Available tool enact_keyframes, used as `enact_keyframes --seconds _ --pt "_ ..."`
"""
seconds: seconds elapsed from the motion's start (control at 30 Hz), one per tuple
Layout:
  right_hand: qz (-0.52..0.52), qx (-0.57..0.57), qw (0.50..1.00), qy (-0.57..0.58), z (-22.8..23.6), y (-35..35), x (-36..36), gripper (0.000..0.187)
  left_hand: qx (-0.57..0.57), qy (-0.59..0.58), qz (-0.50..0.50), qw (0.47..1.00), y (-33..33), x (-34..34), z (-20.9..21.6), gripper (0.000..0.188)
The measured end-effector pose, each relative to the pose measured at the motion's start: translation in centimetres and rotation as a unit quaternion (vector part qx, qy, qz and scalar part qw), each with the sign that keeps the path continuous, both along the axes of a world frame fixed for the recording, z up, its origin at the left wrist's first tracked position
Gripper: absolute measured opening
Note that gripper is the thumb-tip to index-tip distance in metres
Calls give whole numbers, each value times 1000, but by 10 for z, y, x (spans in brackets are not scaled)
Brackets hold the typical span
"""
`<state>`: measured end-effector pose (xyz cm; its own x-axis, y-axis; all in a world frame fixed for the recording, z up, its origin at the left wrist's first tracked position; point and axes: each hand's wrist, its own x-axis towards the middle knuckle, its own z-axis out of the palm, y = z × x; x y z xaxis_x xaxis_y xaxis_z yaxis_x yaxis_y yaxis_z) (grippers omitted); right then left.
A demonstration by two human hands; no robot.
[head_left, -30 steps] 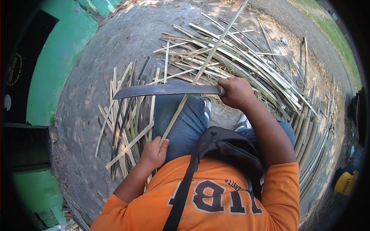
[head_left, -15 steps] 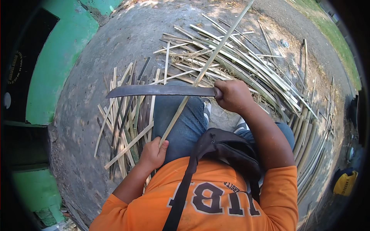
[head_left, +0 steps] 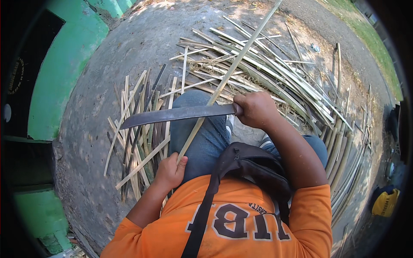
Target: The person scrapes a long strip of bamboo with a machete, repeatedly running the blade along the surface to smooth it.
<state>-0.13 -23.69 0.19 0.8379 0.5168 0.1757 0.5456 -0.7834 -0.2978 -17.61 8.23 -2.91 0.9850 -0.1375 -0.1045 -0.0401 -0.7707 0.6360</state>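
A long, pale bamboo strip [head_left: 232, 69] slants from my lap up toward the far edge of the view. My left hand [head_left: 170, 171] is closed round its near end, thumb along the strip, beside my left thigh. In my right hand [head_left: 257, 109] is the handle of a machete [head_left: 176, 114], gripped in a fist. Its long dark blade points left and crosses over the strip, above my left knee. The blade hides a short part of the strip; whether its edge touches the bamboo I cannot tell.
Split bamboo strips [head_left: 142, 124] lie in a pile left of my leg. A larger heap [head_left: 266, 71] spreads on the ground ahead, and bamboo poles [head_left: 338, 157] lie at the right. A black bag [head_left: 258, 167] hangs across my lap. A green wall [head_left: 64, 73] stands at the left.
My right hand has drawn the machete nearer along the bamboo strip, and its tip has dipped toward me. My left hand keeps its hold in the same place.
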Motion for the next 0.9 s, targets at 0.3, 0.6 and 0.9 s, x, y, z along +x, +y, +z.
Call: enact_keyframes --seconds 0.3,0.6,0.9 --pt "-25 -13 1000 7 -7 -12 12 15 2 3 -1 1000 -3 5 0 52" --pt "-55 -7 998 -28 -17 -22 20 11 -11 11 7 1000 -3 5 1 50" --pt "2 1 999 -44 0 5 8 9 -3 0 -3 1000 4 -3 -2 52"
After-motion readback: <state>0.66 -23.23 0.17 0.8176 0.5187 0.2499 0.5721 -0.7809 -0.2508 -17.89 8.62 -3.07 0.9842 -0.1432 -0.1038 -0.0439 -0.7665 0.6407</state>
